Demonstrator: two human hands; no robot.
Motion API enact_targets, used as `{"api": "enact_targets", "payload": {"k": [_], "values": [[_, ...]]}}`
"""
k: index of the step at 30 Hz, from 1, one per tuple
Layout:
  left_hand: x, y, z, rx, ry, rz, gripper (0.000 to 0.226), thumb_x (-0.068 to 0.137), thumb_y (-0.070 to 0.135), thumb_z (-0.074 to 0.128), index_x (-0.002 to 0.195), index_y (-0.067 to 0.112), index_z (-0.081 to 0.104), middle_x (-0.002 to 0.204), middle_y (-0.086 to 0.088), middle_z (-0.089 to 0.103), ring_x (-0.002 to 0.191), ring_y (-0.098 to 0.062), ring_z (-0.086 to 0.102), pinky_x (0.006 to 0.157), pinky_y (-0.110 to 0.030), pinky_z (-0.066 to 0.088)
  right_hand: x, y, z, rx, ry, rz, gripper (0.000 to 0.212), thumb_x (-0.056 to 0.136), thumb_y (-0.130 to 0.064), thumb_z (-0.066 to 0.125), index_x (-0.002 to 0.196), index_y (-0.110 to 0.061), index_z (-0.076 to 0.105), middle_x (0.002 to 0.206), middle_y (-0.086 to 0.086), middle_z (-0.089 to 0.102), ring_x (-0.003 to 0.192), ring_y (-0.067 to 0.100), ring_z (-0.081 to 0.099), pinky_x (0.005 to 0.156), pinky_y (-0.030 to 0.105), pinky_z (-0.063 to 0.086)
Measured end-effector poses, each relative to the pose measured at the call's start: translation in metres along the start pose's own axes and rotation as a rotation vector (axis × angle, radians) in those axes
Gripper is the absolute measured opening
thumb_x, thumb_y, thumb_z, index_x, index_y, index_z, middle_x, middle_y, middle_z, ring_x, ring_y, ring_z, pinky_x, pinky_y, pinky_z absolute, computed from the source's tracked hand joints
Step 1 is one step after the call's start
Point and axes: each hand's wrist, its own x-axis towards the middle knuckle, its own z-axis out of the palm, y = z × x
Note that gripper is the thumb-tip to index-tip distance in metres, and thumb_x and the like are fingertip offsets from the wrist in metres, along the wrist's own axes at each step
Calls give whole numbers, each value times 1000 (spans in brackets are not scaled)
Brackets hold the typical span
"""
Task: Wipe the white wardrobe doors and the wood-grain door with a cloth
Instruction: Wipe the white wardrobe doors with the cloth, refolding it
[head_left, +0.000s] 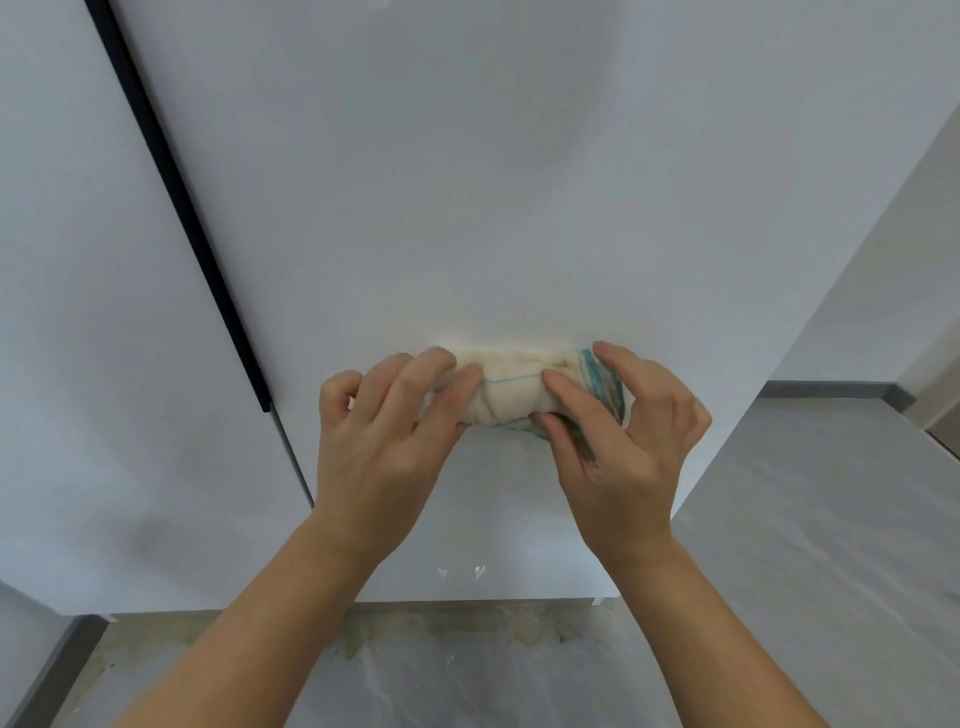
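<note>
In the centre of the frame, cloth (511, 387): cream, bunched into a short roll, held between both hands in front of the middle wardrobe door (467, 182). I cannot tell if it touches the panel.
Cloth axis: long axis runs left to right across the frame, roughly level. The teal-striped end points to the right side, the plain cream end to the left. One thin teal line runs along its length.
Left hand (384, 441): back of hand faces the camera, forearm enters from the lower left, wrist straight.
Left fingers (436, 358): curled over the left end of the cloth, thumb pressing on its near face, so they grip it.
Right hand (623, 441): back of hand faces the camera, forearm enters from the lower right, wrist bent slightly inward.
Right fingers (613, 358): arched over the striped end, with the thumb and lower fingers pinching it from the near side.
Left wardrobe door (78, 312): white, fills the left side of the frame.
Dark gap (176, 197): black strip between the two doors, slanting from upper left down toward the centre.
Door foot: small white chips (460, 571) low on the middle door.
Floor (805, 519): pale grey, lower and right parts of the frame. A yellowish stain (467, 629) lies along the door base.
Skirting (831, 388): grey band at right of frame.
</note>
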Motion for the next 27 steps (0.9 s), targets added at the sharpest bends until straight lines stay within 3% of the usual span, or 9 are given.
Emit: {"api": "enact_targets", "payload": {"k": [6,11,18,23,27], "values": [[-3,-3,6,-20,10,87,25,86,11,73,109,20,74,109,5,69,97,-14,58,75,-33,31,-9,7,15,-26,52,-122,35,85,-11,73,113,-30,64,115,-10,57,100,22,54,81,41,34],[-6,-3,15,-49,40,89,24,87,10,70,110,18,74,116,7,58,97,-13,57,75,-33,32,-17,14,20,-40,23,-166,34,86,-22,73,117,-31,61,119,-14,55,102,23,53,80,42,35],[-24,2,25,-142,74,57,14,83,8,75,94,16,77,92,6,68,79,-15,58,72,-34,33,-36,21,29,78,38,-180,27,87,-11,70,109,-27,66,110,-14,60,96,23,52,75,42,37],[-75,12,33,-130,-66,83,15,84,6,73,91,18,78,83,7,70,74,-14,59,72,-32,32,-86,31,35,52,-38,-207,34,82,-10,75,107,-30,65,109,-16,59,94,21,54,76,38,35],[-132,25,45,-150,-227,73,19,86,2,67,91,17,77,81,7,68,70,-16,62,70,-32,32,-149,37,41,16,-181,-194,28,87,-14,71,108,-31,63,109,-15,58,95,22,54,77,36,34]]}}
